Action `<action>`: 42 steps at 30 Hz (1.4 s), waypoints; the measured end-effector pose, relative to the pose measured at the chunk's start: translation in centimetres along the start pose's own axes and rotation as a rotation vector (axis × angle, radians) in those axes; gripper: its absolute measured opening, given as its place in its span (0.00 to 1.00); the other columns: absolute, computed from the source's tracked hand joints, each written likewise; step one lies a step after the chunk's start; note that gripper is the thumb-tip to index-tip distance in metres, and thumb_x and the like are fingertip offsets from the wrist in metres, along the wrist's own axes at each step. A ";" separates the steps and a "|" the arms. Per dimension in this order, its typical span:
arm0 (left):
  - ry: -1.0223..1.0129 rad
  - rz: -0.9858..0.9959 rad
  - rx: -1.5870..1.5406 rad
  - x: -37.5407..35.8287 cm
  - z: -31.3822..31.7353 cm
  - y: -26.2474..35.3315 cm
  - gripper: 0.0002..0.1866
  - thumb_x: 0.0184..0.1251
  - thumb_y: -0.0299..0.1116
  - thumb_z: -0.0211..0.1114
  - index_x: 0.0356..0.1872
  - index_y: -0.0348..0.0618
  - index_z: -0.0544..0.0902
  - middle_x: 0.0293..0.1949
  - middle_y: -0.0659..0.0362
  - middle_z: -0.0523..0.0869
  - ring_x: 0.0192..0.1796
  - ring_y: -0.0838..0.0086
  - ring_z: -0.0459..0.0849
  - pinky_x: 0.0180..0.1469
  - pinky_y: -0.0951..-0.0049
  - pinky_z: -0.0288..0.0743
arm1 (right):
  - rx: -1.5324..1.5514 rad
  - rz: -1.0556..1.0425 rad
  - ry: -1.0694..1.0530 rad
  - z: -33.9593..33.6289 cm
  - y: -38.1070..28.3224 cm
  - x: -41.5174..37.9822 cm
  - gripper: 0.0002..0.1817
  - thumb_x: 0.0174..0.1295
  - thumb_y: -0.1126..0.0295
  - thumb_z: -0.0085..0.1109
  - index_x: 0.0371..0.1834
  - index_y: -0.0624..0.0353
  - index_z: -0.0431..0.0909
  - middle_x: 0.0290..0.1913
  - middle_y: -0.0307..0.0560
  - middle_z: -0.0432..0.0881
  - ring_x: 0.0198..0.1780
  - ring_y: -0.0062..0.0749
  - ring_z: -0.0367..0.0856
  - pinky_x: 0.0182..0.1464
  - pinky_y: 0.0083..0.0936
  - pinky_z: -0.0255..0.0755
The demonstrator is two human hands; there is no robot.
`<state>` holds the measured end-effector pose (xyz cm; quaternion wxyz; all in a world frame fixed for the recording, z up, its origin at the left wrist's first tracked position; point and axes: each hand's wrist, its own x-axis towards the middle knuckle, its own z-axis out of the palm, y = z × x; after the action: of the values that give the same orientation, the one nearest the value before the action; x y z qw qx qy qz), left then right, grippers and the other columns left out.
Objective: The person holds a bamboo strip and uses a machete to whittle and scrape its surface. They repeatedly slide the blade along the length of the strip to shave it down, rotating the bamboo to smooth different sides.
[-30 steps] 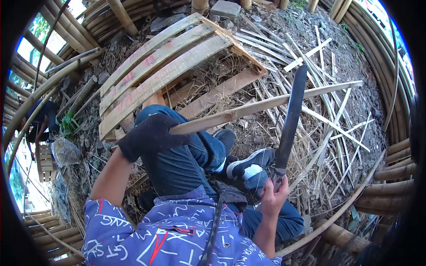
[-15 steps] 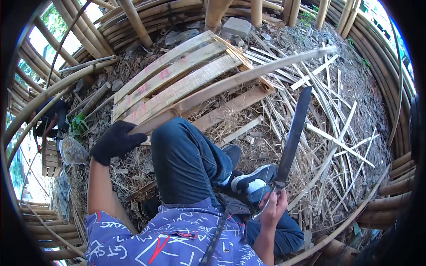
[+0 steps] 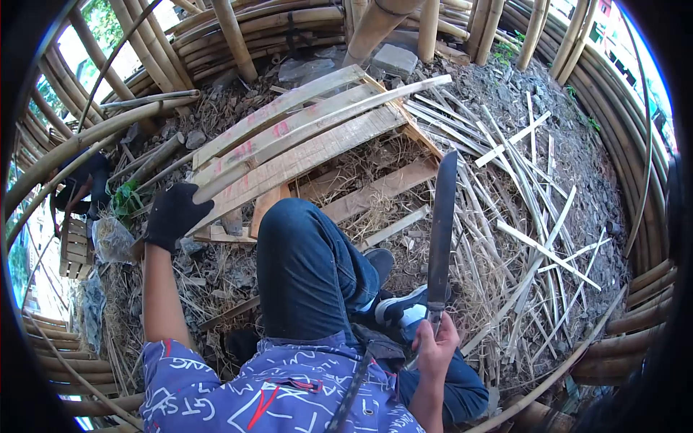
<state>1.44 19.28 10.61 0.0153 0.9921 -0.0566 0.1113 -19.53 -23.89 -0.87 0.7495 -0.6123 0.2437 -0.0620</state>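
Note:
My left hand, in a black glove, is closed around the near end of a long split bamboo strip. The strip slants up and away over a wooden pallet and overlaps its slats in this view. Bare and to the right of my knees, my right hand grips a machete by its handle. The long dark blade points up and away, its tip close to the pallet's right corner. My bent knee rises between the two hands.
Many thin bamboo strips and shavings litter the ground to the right. Bamboo poles stand behind the pallet, beside a concrete block. Stacked bamboo lines the right edge. Another person is at the far left.
The bamboo strip has been drawn back to the left, its far end now just past the pallet's edge. The machete has shifted left and stands more upright.

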 end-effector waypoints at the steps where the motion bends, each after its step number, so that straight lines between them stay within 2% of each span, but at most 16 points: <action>1: 0.005 0.000 -0.002 0.4 -0.1 0.1 0.17 0.48 0.46 0.71 0.26 0.40 0.84 0.27 0.45 0.84 0.31 0.52 0.84 0.36 0.58 0.78 | -0.001 -0.002 0.001 -0.1 0.1 -0.2 0.13 0.63 0.78 0.60 0.50 0.68 0.73 0.24 0.34 0.75 0.19 0.12 0.70 0.19 0.12 0.62; 6: 0.270 0.223 0.229 3.8 -1.4 0.5 0.11 0.46 0.40 0.69 0.22 0.44 0.81 0.22 0.50 0.81 0.29 0.54 0.83 0.34 0.56 0.77 | -0.003 -0.011 0.067 -1.7 0.4 -0.5 0.13 0.60 0.79 0.62 0.46 0.66 0.73 0.24 0.34 0.75 0.18 0.13 0.70 0.19 0.12 0.63; 12: 0.370 0.353 0.313 8.6 -4.4 2.6 0.11 0.45 0.38 0.72 0.26 0.45 0.81 0.24 0.52 0.83 0.30 0.55 0.84 0.35 0.59 0.77 | -0.081 -0.074 0.292 -5.3 0.2 -0.8 0.15 0.57 0.80 0.63 0.46 0.67 0.71 0.27 0.38 0.75 0.18 0.15 0.70 0.19 0.13 0.64; 14: 0.558 0.456 0.174 10.0 -4.8 4.8 0.09 0.46 0.36 0.72 0.28 0.46 0.83 0.26 0.52 0.84 0.32 0.55 0.84 0.37 0.60 0.77 | -0.087 -0.103 0.315 -7.1 0.5 -1.1 0.14 0.58 0.80 0.62 0.46 0.67 0.72 0.26 0.38 0.75 0.17 0.15 0.70 0.18 0.13 0.63; 18: 0.461 0.456 0.108 10.2 -5.1 11.5 0.08 0.48 0.32 0.70 0.31 0.46 0.84 0.28 0.53 0.85 0.33 0.57 0.85 0.38 0.59 0.77 | -0.078 -0.182 0.498 -8.4 0.3 -2.3 0.13 0.58 0.81 0.59 0.47 0.66 0.71 0.25 0.38 0.74 0.17 0.15 0.68 0.18 0.14 0.62; 24: 0.679 0.689 -0.129 9.9 0.2 19.0 0.13 0.46 0.32 0.72 0.34 0.47 0.81 0.23 0.54 0.81 0.28 0.56 0.83 0.31 0.59 0.75 | -0.003 -0.307 0.678 -9.3 -0.5 -4.1 0.13 0.59 0.81 0.55 0.47 0.67 0.69 0.24 0.40 0.72 0.18 0.18 0.69 0.18 0.15 0.64; 26: 0.462 0.634 -0.178 9.4 1.6 20.3 0.14 0.48 0.33 0.73 0.36 0.47 0.79 0.22 0.55 0.81 0.26 0.57 0.82 0.29 0.58 0.74 | 0.101 -0.360 0.724 -8.6 -1.1 -4.4 0.13 0.59 0.78 0.55 0.47 0.67 0.69 0.22 0.42 0.72 0.17 0.20 0.69 0.17 0.16 0.65; 29: 0.365 0.697 -0.365 7.6 4.2 21.9 0.13 0.55 0.39 0.71 0.35 0.45 0.79 0.24 0.54 0.82 0.26 0.56 0.82 0.29 0.57 0.75 | 0.204 -0.349 0.668 -8.7 -1.4 -4.5 0.12 0.60 0.74 0.55 0.45 0.67 0.70 0.21 0.44 0.71 0.17 0.23 0.69 0.17 0.18 0.66; 30: -0.169 0.584 -0.339 6.5 2.6 23.1 0.13 0.63 0.44 0.64 0.39 0.46 0.81 0.27 0.50 0.82 0.28 0.54 0.82 0.32 0.56 0.76 | 0.313 -0.346 0.662 -8.6 -1.2 -4.4 0.12 0.60 0.74 0.55 0.45 0.67 0.71 0.21 0.44 0.71 0.17 0.23 0.69 0.17 0.19 0.67; 31: -0.144 0.971 -0.521 6.5 8.2 21.8 0.15 0.68 0.47 0.59 0.42 0.47 0.82 0.27 0.47 0.81 0.31 0.51 0.83 0.36 0.55 0.76 | 0.285 -0.353 0.626 -8.6 -1.5 -4.4 0.14 0.60 0.74 0.55 0.48 0.69 0.71 0.21 0.43 0.72 0.18 0.22 0.71 0.19 0.19 0.68; 32: -0.440 0.919 -0.671 5.0 6.8 23.2 0.16 0.72 0.46 0.55 0.43 0.45 0.83 0.25 0.45 0.80 0.32 0.48 0.82 0.38 0.53 0.75 | 0.303 -0.397 0.640 -8.7 -1.3 -3.4 0.14 0.60 0.74 0.55 0.48 0.69 0.71 0.21 0.43 0.72 0.18 0.22 0.71 0.19 0.19 0.68; 33: -0.684 0.849 -0.549 3.5 6.3 24.0 0.18 0.72 0.47 0.55 0.42 0.42 0.83 0.23 0.49 0.81 0.29 0.54 0.83 0.36 0.55 0.75 | 0.136 -0.440 0.651 -8.8 -0.8 -3.0 0.13 0.63 0.72 0.55 0.49 0.67 0.72 0.22 0.42 0.72 0.18 0.21 0.70 0.20 0.18 0.68; 35: -1.150 0.582 -0.746 0.8 3.3 24.9 0.19 0.71 0.48 0.55 0.38 0.42 0.82 0.22 0.57 0.81 0.26 0.70 0.80 0.32 0.65 0.73 | -0.069 -0.454 0.686 -8.7 -0.6 -2.8 0.15 0.63 0.74 0.58 0.51 0.67 0.72 0.26 0.39 0.73 0.21 0.18 0.71 0.24 0.15 0.68; 36: -1.149 0.610 -0.727 0.7 1.8 25.0 0.19 0.71 0.48 0.55 0.38 0.42 0.82 0.22 0.57 0.81 0.26 0.70 0.80 0.32 0.65 0.73 | -0.053 -0.462 0.711 -8.4 -0.8 -2.5 0.15 0.63 0.74 0.58 0.51 0.67 0.72 0.26 0.39 0.73 0.21 0.18 0.71 0.24 0.15 0.68; 39: -1.504 0.131 -0.776 0.9 -0.1 24.3 0.17 0.67 0.48 0.61 0.34 0.42 0.81 0.22 0.65 0.79 0.27 0.82 0.76 0.29 0.74 0.70 | -0.120 -0.477 0.724 -7.1 -1.7 -1.9 0.17 0.57 0.81 0.60 0.50 0.70 0.72 0.32 0.36 0.77 0.28 0.11 0.71 0.29 0.12 0.63; 42: -1.513 0.056 -0.822 -0.3 1.4 22.0 0.17 0.67 0.47 0.61 0.34 0.42 0.81 0.22 0.65 0.79 0.26 0.83 0.76 0.29 0.75 0.70 | -0.182 -0.501 0.712 -6.8 -2.2 -1.4 0.18 0.55 0.81 0.63 0.50 0.70 0.73 0.32 0.36 0.78 0.29 0.12 0.72 0.30 0.12 0.64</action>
<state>-1.11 -2.56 9.58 0.3286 0.7133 -0.1119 -0.6088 -23.33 -29.90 0.78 0.5238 -0.6564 0.3351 -0.4272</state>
